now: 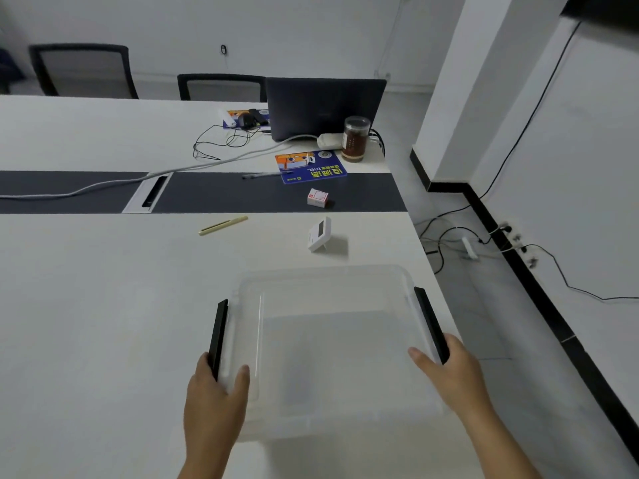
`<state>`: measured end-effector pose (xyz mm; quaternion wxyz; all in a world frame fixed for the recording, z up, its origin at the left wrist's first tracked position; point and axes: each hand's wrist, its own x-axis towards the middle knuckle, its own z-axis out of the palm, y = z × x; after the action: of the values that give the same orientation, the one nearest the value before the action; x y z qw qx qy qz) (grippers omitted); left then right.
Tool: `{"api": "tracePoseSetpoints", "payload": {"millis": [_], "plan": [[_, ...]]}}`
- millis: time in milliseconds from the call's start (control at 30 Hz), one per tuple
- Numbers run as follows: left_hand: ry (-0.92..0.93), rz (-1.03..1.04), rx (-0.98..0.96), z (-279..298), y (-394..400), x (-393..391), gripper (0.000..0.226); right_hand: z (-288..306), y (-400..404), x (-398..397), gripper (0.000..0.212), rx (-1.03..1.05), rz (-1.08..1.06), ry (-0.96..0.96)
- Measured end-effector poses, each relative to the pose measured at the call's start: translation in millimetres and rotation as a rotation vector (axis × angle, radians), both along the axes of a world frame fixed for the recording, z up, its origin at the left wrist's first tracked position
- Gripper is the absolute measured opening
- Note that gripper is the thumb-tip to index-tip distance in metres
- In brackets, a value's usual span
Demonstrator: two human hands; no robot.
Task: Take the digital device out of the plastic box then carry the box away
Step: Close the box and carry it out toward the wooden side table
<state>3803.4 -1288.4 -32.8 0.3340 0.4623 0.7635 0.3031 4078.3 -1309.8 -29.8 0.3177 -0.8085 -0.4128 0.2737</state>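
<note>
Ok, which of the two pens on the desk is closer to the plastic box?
The yellow pen on the white desk; the dark pen lies farther back beside the blue leaflet.

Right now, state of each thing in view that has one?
plastic box: open-topped, empty, gripped at both sides
digital device: out of the box, propped up on table
left hand: closed on box edge
right hand: closed on box edge
laptop: lid open
jar: lid on

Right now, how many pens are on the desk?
2: a yellow pen beyond the plastic box, and a dark pen beside the blue leaflet. Others may be hidden.
</note>
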Motion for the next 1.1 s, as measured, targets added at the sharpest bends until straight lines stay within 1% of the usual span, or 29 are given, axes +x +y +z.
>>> {"api": "tracePoseSetpoints", "payload": {"millis": [167,333,467,533,600,667,700,833,933,1100], "plan": [[-0.018,-0.004,-0.001,2.6,-1.6,1.2,0.055,1.1,-0.2,2.1,0.028,-0.004,0.063,-0.117],[0.013,-0.019,0.004,-0.9,-4.3,-1.0,0.052,1.1,-2.9,1.4,0.031,-0.017,0.102,-0.208],[0.037,-0.005,0.002,2.3,-2.0,-5.5,0.054,1.1,-1.9,-5.2,0.031,-0.028,0.175,-0.306],[0.048,0.003,-0.010,4.0,-0.9,-7.9,0.056,-0.5,-0.1,-7.6,0.034,-0.039,0.199,-0.331],[0.034,0.014,-0.021,6.6,1.8,-7.9,0.061,-3.1,2.3,-8.5,0.035,-0.029,0.196,-0.324],[0.022,0.032,-0.057,8.7,7.0,-7.4,0.072,-3.8,6.0,-9.5,0.037,-0.021,0.165,-0.285],[0.022,0.045,-0.076,8.5,10.1,-7.7,0.073,-3.9,7.7,-10.2,0.037,-0.019,0.149,-0.257],[0.014,0.066,-0.074,3.6,15.6,-12.7,0.049,-3.4,9.6,-14.0,0.032,0.002,0.081,-0.120],[0.059,0.051,-0.034,2.2,14.6,-12.9,0.037,-4.2,8.7,-13.5,0.030,0.024,0.063,-0.087],[0.185,0.013,0.003,3.5,16.0,-15.2,0.036,-2.4,12.0,-13.2,0.030,-0.015,0.086,-0.123]]}}
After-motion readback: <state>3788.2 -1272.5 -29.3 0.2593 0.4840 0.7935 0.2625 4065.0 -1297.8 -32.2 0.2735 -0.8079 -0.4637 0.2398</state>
